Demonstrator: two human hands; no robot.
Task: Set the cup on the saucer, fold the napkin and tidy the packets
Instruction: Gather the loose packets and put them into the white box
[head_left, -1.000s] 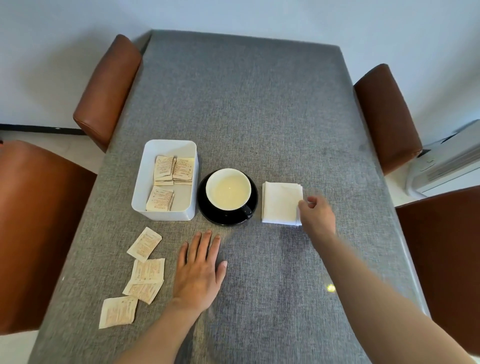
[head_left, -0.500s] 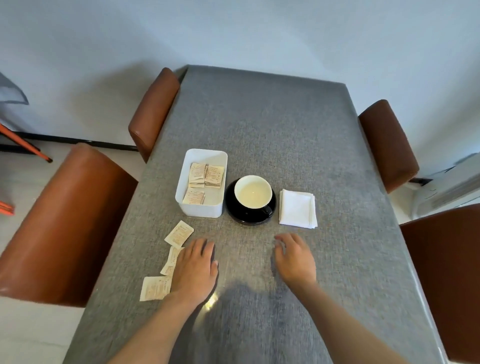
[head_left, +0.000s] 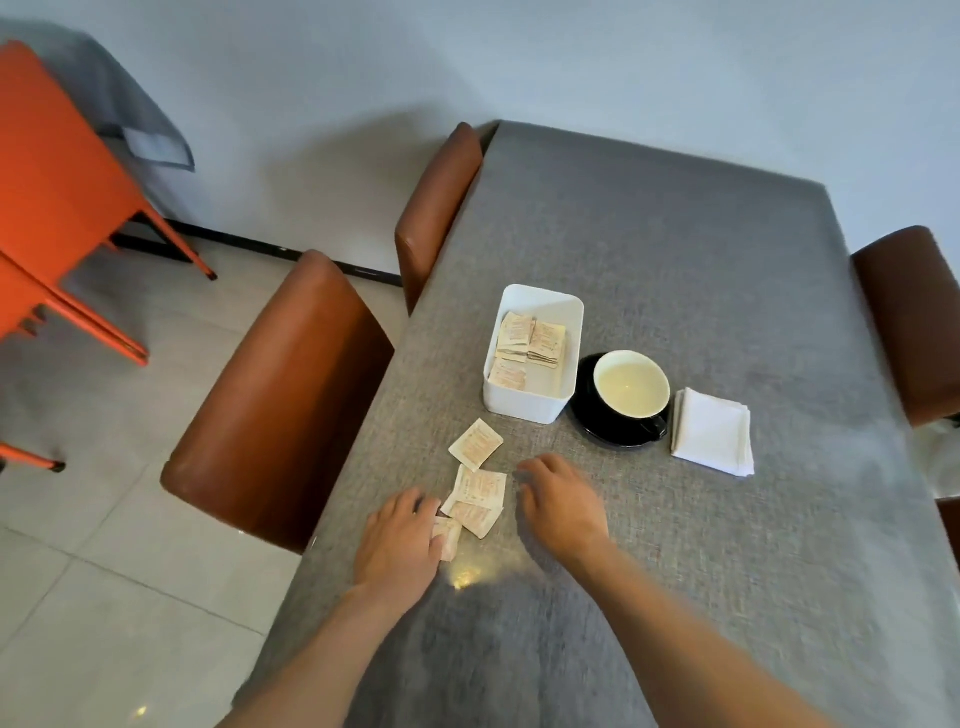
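Observation:
A white-lined cup (head_left: 630, 383) stands on the black saucer (head_left: 587, 415). Right of it lies the folded white napkin (head_left: 711, 432). A white tray (head_left: 524, 405) left of the saucer holds several beige packets (head_left: 531, 340). Loose packets (head_left: 477, 492) lie on the grey table in front of the tray, one apart (head_left: 476, 441) and nearer the tray. My left hand (head_left: 402, 545) rests flat with its fingers on the nearest packet (head_left: 449, 535). My right hand (head_left: 563, 506) hovers just right of the loose packets, fingers curled down, holding nothing.
The grey table (head_left: 675, 260) runs away from me, with brown chairs on the left (head_left: 280, 395), far left (head_left: 441, 202) and right (head_left: 914, 322). Orange chairs (head_left: 57, 208) stand on the tiled floor at far left.
My right hand left the napkin and came back toward the loose packets. My left hand shifted onto the nearest packet. The view swung left.

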